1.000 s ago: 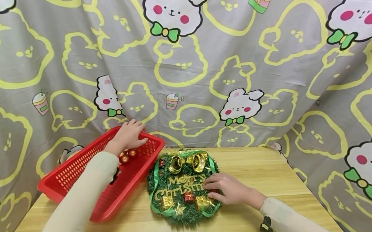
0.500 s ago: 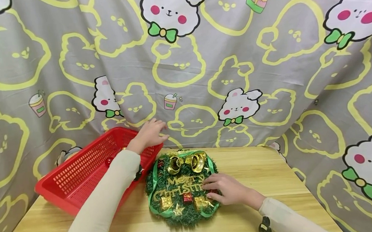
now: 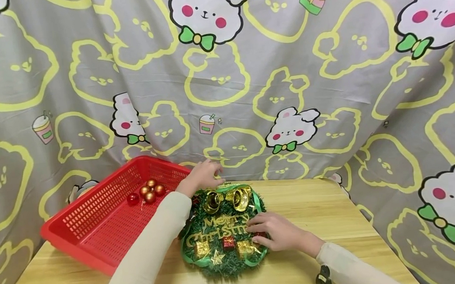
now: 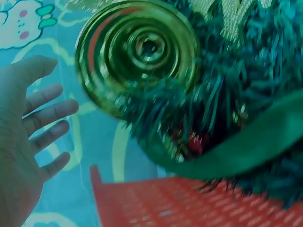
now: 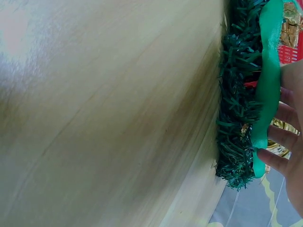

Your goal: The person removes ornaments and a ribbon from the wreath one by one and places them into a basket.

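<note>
A green tinsel Christmas wreath (image 3: 231, 268) lies on the table, with gold "Merry Christmas" lettering (image 3: 219, 236), two gold bells (image 3: 241, 199), small wrapped boxes and a green ribbon (image 5: 270, 71). My left hand (image 3: 204, 176) hovers over its far left edge, near the left bell. In the left wrist view the fingers (image 4: 49, 120) are spread and hold nothing, beside the bell's round mouth (image 4: 137, 56). My right hand (image 3: 276, 231) rests on the wreath's right side, its fingertips against the ribbon and the end of the lettering.
Left of the wreath stands a red plastic basket (image 3: 77, 216), set at an angle. Inside lie a cluster of copper-coloured balls (image 3: 150, 196) and a shiny red ball (image 3: 133, 199). A patterned curtain (image 3: 223, 84) hangs behind the wooden table (image 3: 321, 259).
My left hand has moved right, out from over the basket to the wreath's far left edge, uncovering the balls. My right hand has stayed on the wreath.
</note>
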